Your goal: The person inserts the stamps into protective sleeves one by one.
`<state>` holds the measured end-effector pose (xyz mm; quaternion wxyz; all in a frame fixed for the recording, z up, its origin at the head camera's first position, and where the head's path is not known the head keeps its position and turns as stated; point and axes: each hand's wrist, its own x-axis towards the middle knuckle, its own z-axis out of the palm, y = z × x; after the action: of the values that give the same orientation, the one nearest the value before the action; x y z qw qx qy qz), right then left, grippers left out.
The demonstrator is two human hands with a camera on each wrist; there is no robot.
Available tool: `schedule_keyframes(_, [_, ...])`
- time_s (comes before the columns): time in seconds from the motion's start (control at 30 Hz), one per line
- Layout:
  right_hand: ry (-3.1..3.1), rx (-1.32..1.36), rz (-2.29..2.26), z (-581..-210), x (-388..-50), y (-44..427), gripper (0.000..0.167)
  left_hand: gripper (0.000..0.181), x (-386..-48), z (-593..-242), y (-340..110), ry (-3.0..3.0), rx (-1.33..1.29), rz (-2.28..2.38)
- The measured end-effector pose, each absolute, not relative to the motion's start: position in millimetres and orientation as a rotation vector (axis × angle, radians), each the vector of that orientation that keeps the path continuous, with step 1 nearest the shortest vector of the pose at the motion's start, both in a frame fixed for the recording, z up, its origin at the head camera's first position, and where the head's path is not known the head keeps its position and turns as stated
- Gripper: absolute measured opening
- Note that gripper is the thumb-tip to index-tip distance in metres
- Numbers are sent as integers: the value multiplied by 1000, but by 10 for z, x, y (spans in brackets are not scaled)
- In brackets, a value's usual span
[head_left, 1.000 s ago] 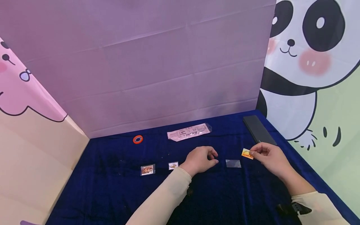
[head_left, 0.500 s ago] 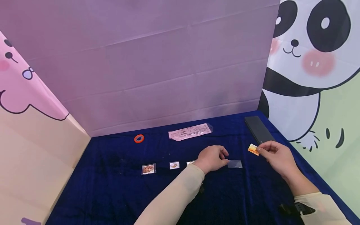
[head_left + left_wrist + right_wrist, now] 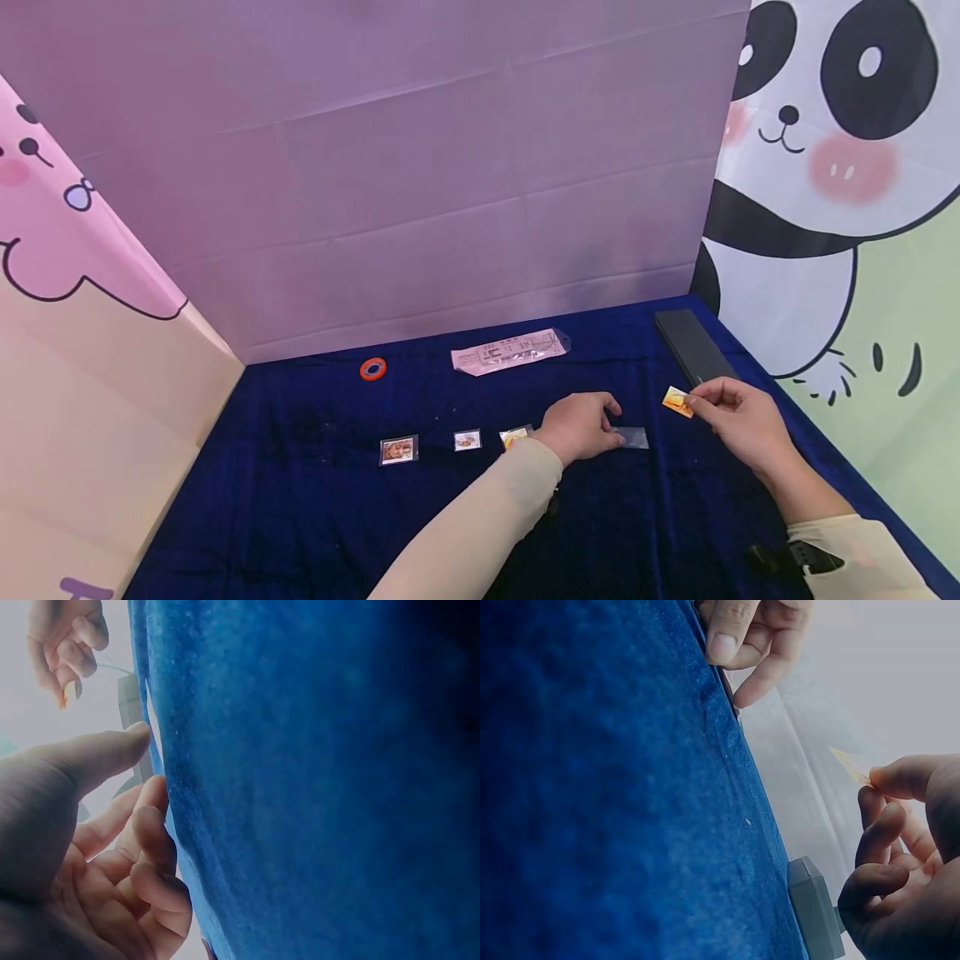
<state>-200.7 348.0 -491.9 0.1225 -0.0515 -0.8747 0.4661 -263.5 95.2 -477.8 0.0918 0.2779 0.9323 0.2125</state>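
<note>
My right hand [image 3: 738, 417] pinches a small yellow-orange picture card [image 3: 677, 402] by its right edge, above the cloth; the right wrist view shows the card [image 3: 847, 765] between thumb and index finger. A clear little plastic sleeve [image 3: 635, 437] lies flat on the blue cloth. Over its left end is my left hand [image 3: 581, 427], with the thumb touching it. In the left wrist view, that hand's thumb and index fingertips stand apart near the cloth. Left of it lies a sleeved yellow card [image 3: 515, 437], partly hidden by the hand.
Two more sleeved picture cards, a smaller one [image 3: 467, 440] and a brown-toned one [image 3: 398, 450], lie farther left. At the back are an orange ring-shaped roll [image 3: 372, 377] and a pink packet [image 3: 510, 352]. A long dark grey box [image 3: 693, 346] stands behind the right hand.
My left hand has moved right to the clear sleeve, uncovering the sleeved yellow card. The right hand has shifted slightly right, still holding its card.
</note>
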Motion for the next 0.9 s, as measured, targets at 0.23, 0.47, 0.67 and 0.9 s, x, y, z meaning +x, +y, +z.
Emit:
schedule_keyframes(0.23, [-2553,-132,1366,-4905,-2005,3472,31,29,-2659,-4806,1027,2775,829,536])
schedule_keyframes(0.47, [-2556,-132,1373,-4903,-2010,3475,32,16,-2634,-4797,1013,2829,839,546])
schedule_keyframes(0.67, [-2565,-118,1371,-4913,-2016,3475,33,19,-2629,-4796,966,2837,835,557])
schedule_keyframes(0.9, [-2605,-75,1430,-4910,-2021,3451,31,15,-2668,-4811,848,2762,827,723])
